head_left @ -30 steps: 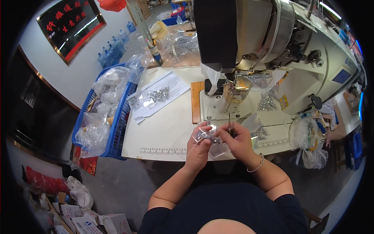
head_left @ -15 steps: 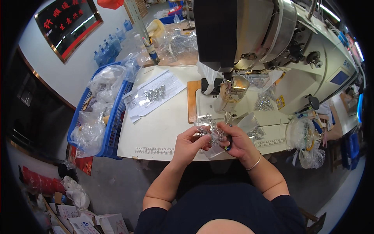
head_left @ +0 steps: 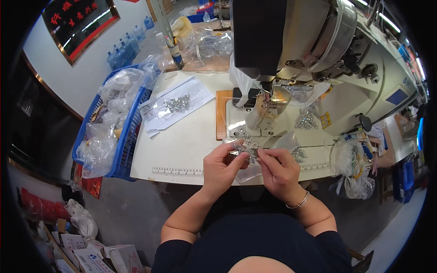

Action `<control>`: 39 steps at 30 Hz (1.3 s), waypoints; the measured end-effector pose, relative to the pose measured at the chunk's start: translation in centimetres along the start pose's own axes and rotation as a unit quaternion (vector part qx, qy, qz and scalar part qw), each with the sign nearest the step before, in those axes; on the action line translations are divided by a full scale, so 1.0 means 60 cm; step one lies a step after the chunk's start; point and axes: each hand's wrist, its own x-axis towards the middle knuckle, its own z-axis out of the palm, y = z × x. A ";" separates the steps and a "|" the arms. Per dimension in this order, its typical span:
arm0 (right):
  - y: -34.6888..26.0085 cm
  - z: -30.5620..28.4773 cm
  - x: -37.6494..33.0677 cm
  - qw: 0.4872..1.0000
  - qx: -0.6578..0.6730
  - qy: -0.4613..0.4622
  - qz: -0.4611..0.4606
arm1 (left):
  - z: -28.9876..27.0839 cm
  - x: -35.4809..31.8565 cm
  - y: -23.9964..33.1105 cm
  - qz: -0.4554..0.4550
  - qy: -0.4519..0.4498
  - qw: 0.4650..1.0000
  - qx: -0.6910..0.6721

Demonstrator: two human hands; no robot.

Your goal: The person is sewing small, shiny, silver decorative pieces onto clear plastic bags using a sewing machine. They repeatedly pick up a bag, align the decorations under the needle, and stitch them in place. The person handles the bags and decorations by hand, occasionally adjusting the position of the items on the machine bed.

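Observation:
My left hand [head_left: 221, 167] grips a small clear plastic bag [head_left: 246, 144] of shiny silver pieces above the front edge of the white sewing machine table. My right hand [head_left: 280, 172] is closed, thumb and fingertips pinching the right side of the same bag. Whether its curled fingers also hold a tool cannot be made out. Just beyond my hands stands the sewing machine's needle area [head_left: 271, 102]. Right of them lies another clear bag of silver pieces [head_left: 298, 154]. A further pile of silver pieces [head_left: 307, 118] sits beside the machine.
At left, a blue plastic basket [head_left: 129, 132] is heaped with clear bags. White paper sheets [head_left: 157, 123] bear a bag of silver pieces [head_left: 176, 103]. The machine head [head_left: 314, 41] overhangs the table's right half. Plastic bags [head_left: 353, 182] hang at the table's right end.
A tool with small pointed blades and a dark, coloured handle showed in my right hand; it no longer shows. My right fingertips have closed on the bag. The view has shifted slightly.

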 end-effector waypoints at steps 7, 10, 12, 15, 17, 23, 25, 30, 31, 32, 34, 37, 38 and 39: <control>0.000 0.004 -0.001 1.000 -0.011 0.002 0.001 | 0.002 -0.009 -0.006 -0.017 0.004 0.999 -0.034; 0.003 0.007 -0.003 1.000 -0.017 0.014 -0.013 | 0.003 -0.009 -0.005 -0.027 0.001 0.998 -0.055; 0.005 0.008 -0.005 0.999 -0.022 0.023 -0.028 | 0.003 -0.009 -0.002 -0.039 -0.003 0.997 -0.074; 0.003 0.006 0.000 0.999 -0.018 0.021 -0.024 | 0.002 -0.008 0.000 -0.056 -0.010 0.994 -0.091; 0.002 0.007 0.003 1.000 -0.006 0.017 -0.017 | 0.002 -0.009 -0.002 -0.052 -0.012 0.995 -0.086; 0.006 0.007 -0.003 0.999 0.010 0.030 -0.010 | 0.003 -0.006 -0.001 -0.048 0.014 0.994 -0.097; 0.004 0.005 -0.005 1.000 -0.001 0.028 -0.008 | 0.003 -0.007 -0.002 -0.041 0.014 0.995 -0.086; 0.005 0.004 -0.003 0.999 -0.019 0.024 -0.015 | 0.009 -0.009 -0.005 -0.032 0.015 0.997 -0.071; 0.005 0.004 -0.001 0.999 -0.020 0.025 -0.019 | 0.010 -0.009 -0.003 -0.033 0.014 0.996 -0.076; 0.004 0.003 0.001 0.999 -0.021 0.027 -0.023 | 0.011 -0.010 -0.002 -0.034 0.014 0.996 -0.081; 0.003 0.003 0.002 0.999 -0.025 0.028 -0.028 | 0.007 -0.008 -0.004 -0.040 0.003 0.995 -0.088; 0.004 0.005 0.001 0.998 -0.033 0.028 -0.035 | 0.004 -0.008 -0.004 -0.044 -0.002 0.995 -0.088; 0.004 0.005 0.003 0.998 -0.035 0.027 -0.042 | 0.003 -0.008 -0.003 -0.045 -0.002 0.995 -0.087; 0.003 0.005 0.004 0.998 -0.038 0.027 -0.048 | 0.004 -0.009 -0.003 -0.045 -0.003 0.995 -0.086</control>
